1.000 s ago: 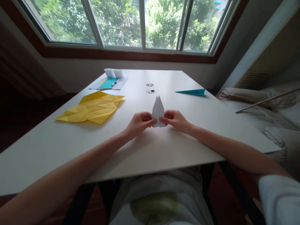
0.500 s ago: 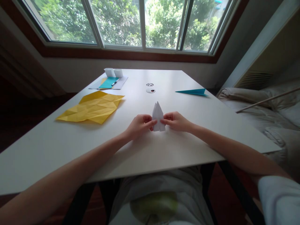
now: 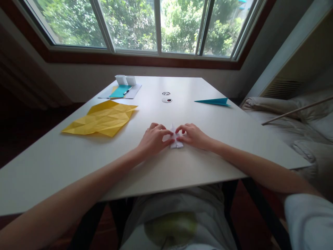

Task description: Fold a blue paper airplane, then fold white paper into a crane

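A small folded white paper (image 3: pixel 177 143) lies low on the white table (image 3: pixel 161 166) between my two hands, its narrow tip pointing toward the window. My left hand (image 3: pixel 155 137) has its thumb and index finger on the paper's left side, the other fingers curled behind. On the right side, the thumb and index finger of my right hand (image 3: pixel 191 135) grip the paper from the opposite edge. The fingers cover much of its middle; the lower edge shows.
A creased yellow sheet (image 3: pixel 104 119) lies left. Farther back are a teal paper (image 3: pixel 120 91) with a pen (image 3: pixel 127 90), white folded pieces (image 3: pixel 130 80) and two round discs (image 3: pixel 167 100). A teal paper plane (image 3: pixel 214 101) rests right, near a cushioned seat (image 3: pixel 275 111).
The white paper has gone from raised, with its pointed face toward me, to lying down on the table. Both hands have shifted their fingers over it, closer together.
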Demonstrator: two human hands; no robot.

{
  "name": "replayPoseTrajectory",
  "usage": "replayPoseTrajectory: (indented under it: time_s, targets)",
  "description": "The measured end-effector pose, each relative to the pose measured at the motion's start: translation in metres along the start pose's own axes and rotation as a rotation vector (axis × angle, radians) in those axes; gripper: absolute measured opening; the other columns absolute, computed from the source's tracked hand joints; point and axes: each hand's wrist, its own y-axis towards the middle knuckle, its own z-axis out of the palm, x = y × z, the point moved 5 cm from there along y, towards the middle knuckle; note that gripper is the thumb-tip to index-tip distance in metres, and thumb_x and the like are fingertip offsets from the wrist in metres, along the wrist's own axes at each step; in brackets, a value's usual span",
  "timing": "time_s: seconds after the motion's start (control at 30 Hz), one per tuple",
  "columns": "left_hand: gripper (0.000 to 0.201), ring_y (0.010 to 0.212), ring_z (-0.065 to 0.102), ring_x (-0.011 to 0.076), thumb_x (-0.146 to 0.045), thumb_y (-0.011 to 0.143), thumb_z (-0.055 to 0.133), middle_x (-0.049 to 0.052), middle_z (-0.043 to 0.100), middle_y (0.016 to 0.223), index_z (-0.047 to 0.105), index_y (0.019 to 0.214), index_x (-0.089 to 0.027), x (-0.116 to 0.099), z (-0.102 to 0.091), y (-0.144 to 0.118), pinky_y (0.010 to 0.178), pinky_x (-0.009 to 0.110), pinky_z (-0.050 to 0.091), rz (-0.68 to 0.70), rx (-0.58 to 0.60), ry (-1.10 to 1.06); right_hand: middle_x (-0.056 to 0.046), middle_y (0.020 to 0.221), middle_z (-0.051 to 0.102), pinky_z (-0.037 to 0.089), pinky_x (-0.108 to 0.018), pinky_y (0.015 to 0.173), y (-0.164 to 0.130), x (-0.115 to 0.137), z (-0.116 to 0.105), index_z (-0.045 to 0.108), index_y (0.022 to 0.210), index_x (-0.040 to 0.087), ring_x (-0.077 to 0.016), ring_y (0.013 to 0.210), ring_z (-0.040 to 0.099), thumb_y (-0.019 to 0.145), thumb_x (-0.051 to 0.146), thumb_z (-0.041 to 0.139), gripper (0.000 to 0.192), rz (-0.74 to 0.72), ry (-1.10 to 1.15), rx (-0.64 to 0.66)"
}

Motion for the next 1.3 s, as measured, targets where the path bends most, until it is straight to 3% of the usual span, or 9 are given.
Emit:
replayPoseTrajectory:
  time_s: [0.23, 0.4, 0.63, 0.83, 1.03, 1.2, 1.3]
  targets:
    - [0.029, 0.101, 0.046, 0.0262, -0.045, 0.083, 0.049, 0.005, 0.064, 0.099, 0.069, 0.096, -0.029, -0.005, -0.002, -0.001, 0.081, 0.038, 0.042, 0.078, 0.004, 0.071, -0.006, 0.100, 0.060, 0.035, -0.035, 0.085, -0.002, 0.005, -0.003, 0.065, 0.096, 0.025, -0.0201, 0.093, 0.052, 0.081, 0.038, 0.056, 0.022, -0.091, -0.055, 0.007]
    - [0.031, 0.113, 0.045, 0.0266, -0.044, 0.086, 0.044, 0.000, 0.063, 0.111, 0.066, 0.101, -0.029, -0.006, 0.001, -0.001, 0.087, 0.039, 0.040, 0.124, 0.077, 0.086, -0.005, 0.105, 0.063, 0.034, -0.035, 0.088, -0.001, 0.006, -0.006, 0.065, 0.096, 0.023, -0.0196, 0.095, 0.053, 0.080, 0.043, 0.056, 0.027, -0.185, -0.059, 0.046]
    - [0.035, 0.118, 0.044, 0.0281, -0.047, 0.085, 0.041, -0.002, 0.060, 0.119, 0.062, 0.108, -0.031, -0.003, 0.001, -0.001, 0.089, 0.042, 0.040, 0.147, 0.153, 0.114, -0.006, 0.104, 0.064, 0.035, -0.038, 0.087, -0.002, 0.010, -0.009, 0.063, 0.100, 0.024, -0.0239, 0.097, 0.052, 0.071, 0.059, 0.058, 0.045, -0.192, -0.088, 0.112]
    - [0.049, 0.116, 0.045, 0.0285, -0.059, 0.079, 0.044, 0.000, 0.055, 0.125, 0.057, 0.118, -0.031, -0.001, 0.001, -0.004, 0.092, 0.043, 0.039, 0.173, 0.207, 0.092, -0.008, 0.109, 0.060, 0.036, -0.040, 0.087, -0.003, 0.008, -0.007, 0.059, 0.104, 0.024, -0.0256, 0.099, 0.051, 0.071, 0.061, 0.057, 0.050, -0.155, -0.117, 0.138]
    - [0.055, 0.117, 0.044, 0.0290, -0.064, 0.075, 0.046, 0.002, 0.054, 0.127, 0.056, 0.119, -0.031, 0.000, -0.001, -0.005, 0.093, 0.044, 0.037, 0.169, 0.210, 0.043, -0.007, 0.110, 0.059, 0.035, -0.040, 0.088, -0.003, 0.009, -0.008, 0.060, 0.104, 0.025, -0.0248, 0.100, 0.050, 0.073, 0.058, 0.056, 0.045, -0.181, -0.110, 0.133]
    - [0.039, 0.113, 0.049, 0.0235, -0.050, 0.087, 0.036, 0.001, 0.060, 0.118, 0.066, 0.104, -0.031, 0.008, 0.002, 0.002, 0.093, 0.039, 0.038, 0.135, 0.159, -0.081, -0.006, 0.107, 0.060, 0.035, -0.038, 0.089, -0.003, 0.008, -0.006, 0.062, 0.100, 0.025, -0.0223, 0.099, 0.051, 0.085, 0.045, 0.047, 0.029, -0.166, -0.086, 0.118]
    - [0.031, 0.107, 0.052, 0.0222, -0.046, 0.083, 0.047, 0.002, 0.064, 0.110, 0.067, 0.100, -0.027, 0.012, 0.004, 0.005, 0.091, 0.036, 0.040, 0.116, 0.086, -0.128, -0.007, 0.110, 0.058, 0.036, -0.040, 0.089, -0.002, 0.005, -0.004, 0.059, 0.104, 0.024, -0.0238, 0.102, 0.049, 0.083, 0.046, 0.050, 0.032, -0.131, -0.095, 0.116]
